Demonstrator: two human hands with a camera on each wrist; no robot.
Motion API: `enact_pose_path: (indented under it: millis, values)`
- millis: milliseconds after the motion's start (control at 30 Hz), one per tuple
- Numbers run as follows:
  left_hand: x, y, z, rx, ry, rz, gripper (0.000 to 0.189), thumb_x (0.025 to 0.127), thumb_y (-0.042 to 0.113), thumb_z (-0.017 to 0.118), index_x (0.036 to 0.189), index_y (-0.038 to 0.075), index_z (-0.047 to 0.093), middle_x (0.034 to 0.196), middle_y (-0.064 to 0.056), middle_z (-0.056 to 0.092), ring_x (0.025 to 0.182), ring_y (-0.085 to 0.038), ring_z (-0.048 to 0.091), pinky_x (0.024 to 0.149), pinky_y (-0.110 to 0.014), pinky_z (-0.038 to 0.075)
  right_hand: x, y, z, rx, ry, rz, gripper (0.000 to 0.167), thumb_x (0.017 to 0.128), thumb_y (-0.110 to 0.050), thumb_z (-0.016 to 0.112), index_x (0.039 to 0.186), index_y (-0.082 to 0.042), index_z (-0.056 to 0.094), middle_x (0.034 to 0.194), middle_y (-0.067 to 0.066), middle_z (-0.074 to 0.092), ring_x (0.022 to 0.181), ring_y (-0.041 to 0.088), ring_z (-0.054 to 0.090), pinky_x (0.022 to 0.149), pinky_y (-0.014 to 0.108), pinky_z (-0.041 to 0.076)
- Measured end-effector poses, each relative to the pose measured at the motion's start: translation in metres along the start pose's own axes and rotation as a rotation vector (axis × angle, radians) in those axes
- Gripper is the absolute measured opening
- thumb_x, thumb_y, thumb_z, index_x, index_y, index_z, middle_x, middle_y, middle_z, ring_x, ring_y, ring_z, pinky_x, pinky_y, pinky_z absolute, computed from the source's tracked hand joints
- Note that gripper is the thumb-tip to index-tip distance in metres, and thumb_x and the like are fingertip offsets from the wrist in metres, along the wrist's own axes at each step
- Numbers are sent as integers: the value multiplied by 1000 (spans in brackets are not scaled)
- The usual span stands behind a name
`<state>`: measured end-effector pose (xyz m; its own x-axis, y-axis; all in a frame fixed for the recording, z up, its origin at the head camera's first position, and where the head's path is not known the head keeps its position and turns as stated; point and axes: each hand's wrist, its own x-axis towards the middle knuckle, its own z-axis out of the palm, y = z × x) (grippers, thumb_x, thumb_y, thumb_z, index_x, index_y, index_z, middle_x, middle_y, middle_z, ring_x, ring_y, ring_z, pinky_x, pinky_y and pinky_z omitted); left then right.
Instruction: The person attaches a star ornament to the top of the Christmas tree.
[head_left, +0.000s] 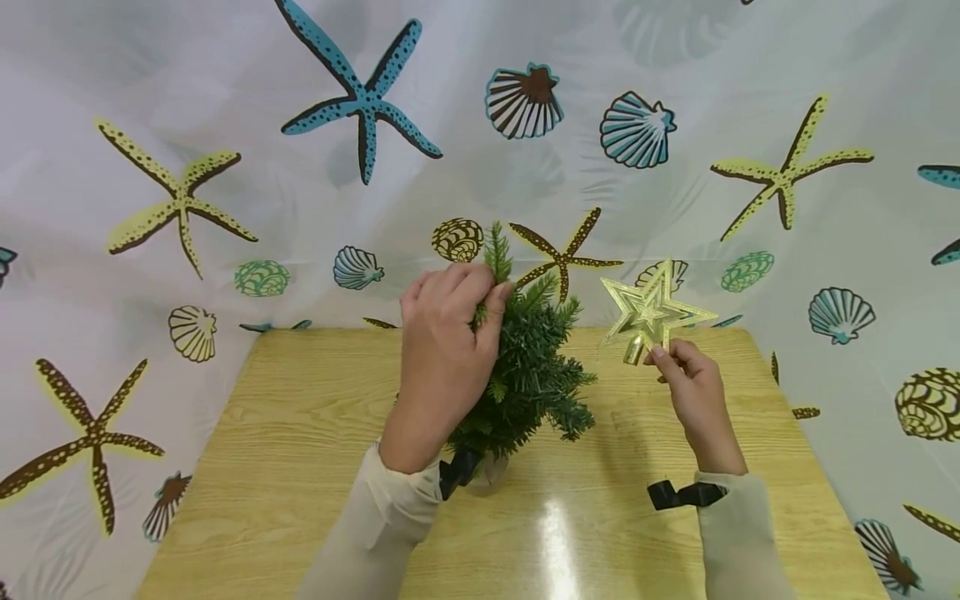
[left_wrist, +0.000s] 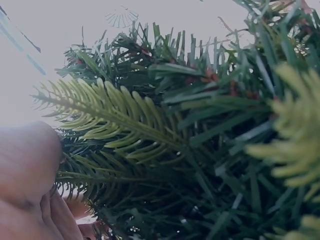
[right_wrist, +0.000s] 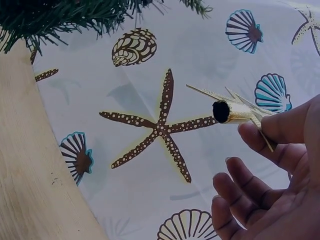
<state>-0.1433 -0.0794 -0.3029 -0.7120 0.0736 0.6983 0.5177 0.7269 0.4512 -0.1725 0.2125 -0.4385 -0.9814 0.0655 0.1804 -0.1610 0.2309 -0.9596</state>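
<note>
A small artificial Christmas tree (head_left: 536, 375) stands on the wooden table. My left hand (head_left: 453, 333) grips its upper part, with thumb and forefinger pinching near the top sprig (head_left: 497, 250). Close up in the left wrist view, green needles (left_wrist: 120, 117) fill most of the picture beside that hand's fingers. To the right of the tree, my right hand (head_left: 696, 383) pinches a gold star tree topper (head_left: 648, 315) by a lower point. Seen in the right wrist view, the topper's hollow tube (right_wrist: 230, 111) faces the tree side, its opening dark. The other right fingers are loosely bent.
The light wooden table (head_left: 315, 467) lies under everything. Behind and at both sides hangs a white cloth (head_left: 465, 183) printed with starfish and shells. Dark straps (head_left: 686, 495) sit at both wrists. The tree's pale base (head_left: 487, 475) shows partly below its branches.
</note>
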Motion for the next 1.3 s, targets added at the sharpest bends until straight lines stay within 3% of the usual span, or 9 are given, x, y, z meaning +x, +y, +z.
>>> enact_pose_path:
  millis: [333, 633, 1067, 1300]
  values:
    - [0, 1, -2, 28, -15, 14, 26, 107, 23, 60, 84, 11, 62, 108, -8, 72, 102, -32, 64, 109, -63, 33, 2, -9, 0, 34, 5, -42, 34, 110, -20, 53, 94, 9, 60, 105, 3, 61, 89, 18, 50, 82, 29, 44]
    - [0, 1, -5, 34, -30, 14, 27, 108, 23, 58, 84, 11, 61, 109, -8, 72, 103, -33, 63, 109, -63, 32, 8, -23, 2, 70, -2, -105, 33, 110, -16, 52, 99, 15, 59, 104, -1, 59, 94, 17, 50, 83, 28, 44]
    - [-1, 2, -4, 25, -33, 19, 26, 108, 22, 58, 85, 10, 62, 108, -9, 72, 104, -33, 63, 107, -61, 35, 3, -49, 5, 155, 11, -212, 38, 110, -13, 52, 82, 13, 48, 99, 6, 58, 97, 23, 54, 82, 32, 44]
    - [0, 3, -5, 32, -45, 22, 26, 108, 22, 57, 85, 11, 61, 108, -8, 72, 105, -33, 63, 107, -62, 35, 6, -65, 6, 186, 19, -226, 33, 109, -13, 54, 100, 18, 60, 104, 7, 60, 101, 23, 53, 84, 31, 44]
